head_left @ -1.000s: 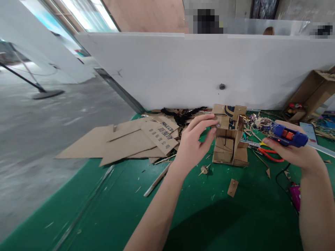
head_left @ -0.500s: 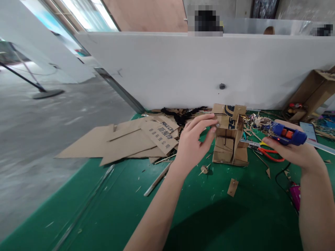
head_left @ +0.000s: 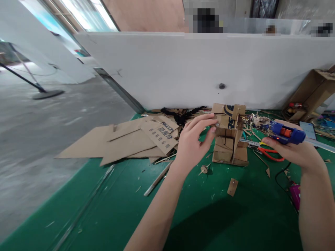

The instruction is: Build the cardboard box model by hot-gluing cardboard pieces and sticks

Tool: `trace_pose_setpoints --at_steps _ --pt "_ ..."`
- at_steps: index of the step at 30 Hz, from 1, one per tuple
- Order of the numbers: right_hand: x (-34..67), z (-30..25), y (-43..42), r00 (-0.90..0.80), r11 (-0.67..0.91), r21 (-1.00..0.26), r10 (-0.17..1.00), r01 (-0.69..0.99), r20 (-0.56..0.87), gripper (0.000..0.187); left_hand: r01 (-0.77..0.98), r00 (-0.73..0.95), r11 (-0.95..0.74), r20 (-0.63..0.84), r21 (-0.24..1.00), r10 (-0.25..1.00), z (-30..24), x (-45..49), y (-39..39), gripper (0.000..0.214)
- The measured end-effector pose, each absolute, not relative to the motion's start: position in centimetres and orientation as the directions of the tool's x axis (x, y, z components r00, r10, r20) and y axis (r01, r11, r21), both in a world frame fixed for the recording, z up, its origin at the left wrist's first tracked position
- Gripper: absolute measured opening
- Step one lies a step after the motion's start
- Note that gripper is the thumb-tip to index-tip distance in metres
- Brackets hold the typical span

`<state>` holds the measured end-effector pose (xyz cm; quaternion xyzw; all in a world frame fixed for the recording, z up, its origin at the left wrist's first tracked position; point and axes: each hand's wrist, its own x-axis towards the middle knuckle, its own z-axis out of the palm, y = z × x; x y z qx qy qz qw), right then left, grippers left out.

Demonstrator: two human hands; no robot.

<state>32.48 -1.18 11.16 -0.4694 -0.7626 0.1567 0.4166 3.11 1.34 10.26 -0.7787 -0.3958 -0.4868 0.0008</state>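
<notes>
A small cardboard structure (head_left: 230,139) stands upright on the green table (head_left: 131,209), near the white partition. My left hand (head_left: 195,143) reaches to its upper left corner, thumb and fingers pinched on the cardboard there. To the right, my right hand (head_left: 295,150) is wrapped round a blue hot glue gun (head_left: 286,134) with an orange trigger, its nozzle pointing left toward the structure but apart from it. A black cord (head_left: 281,174) trails down from the gun.
Flat cardboard sheets (head_left: 125,141) lie at the left. Red-handled scissors (head_left: 267,151), cardboard scraps (head_left: 232,187) and a small wooden peg (head_left: 204,169) litter the mat. An open cardboard box (head_left: 311,94) and a phone (head_left: 309,130) sit at the far right. A white partition (head_left: 209,69) closes the back.
The glue gun in my right hand has shifted slightly up and to the left. My left hand stays pinched on the structure's corner.
</notes>
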Motion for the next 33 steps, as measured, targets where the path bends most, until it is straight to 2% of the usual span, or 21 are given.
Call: trace_pose_setpoints --at_steps 5,21,33 --pt "32.0 12.3 -1.4 -0.277 0.552 -0.596 0.825 0.583 0.492 0.027 0.622 0.211 -0.684 0.760 0.380 0.615 10.3 3.1 1.4 0.017" --pt "32.0 11.9 -1.5 -0.196 0.507 -0.621 0.844 0.598 0.500 0.024 0.614 0.220 -0.693 0.760 0.378 0.611 10.3 3.0 1.4 0.017" --pt "32.1 11.9 -1.4 -0.233 0.531 -0.599 0.831 0.599 0.504 0.024 0.604 0.219 -0.707 0.776 0.369 0.592 10.2 3.1 1.5 0.016"
